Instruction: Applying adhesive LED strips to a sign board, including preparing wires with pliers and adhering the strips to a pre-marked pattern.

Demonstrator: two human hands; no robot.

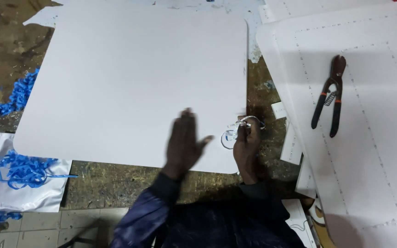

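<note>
Two hands worked at the near right corner of a large white sheet that lay flat on a stained, paint-flecked surface. The left hand was spread open, palm down and fingers splayed, on the sheet just inside its near edge, seemingly to pin the sheet so it would not slide. The right hand was closed in a pinch at the sheet's right edge, gripping a thin curling strip of blue and white film that looped away from the corner; it looked like a protective skin coming off the edge, though motion blur left the exact grip hard to read. The two hands sat close together but apart, not touching.

Well off to the right, a pair of tin snips with dark handles rested on a second white sheet marked with dotted lines, out of the way yet within reach. Tangles of blue shavings lay at the left of the surface, and more blue strips were heaped on a silvery white bag at the near left, apparently where scraps were put aside
</note>
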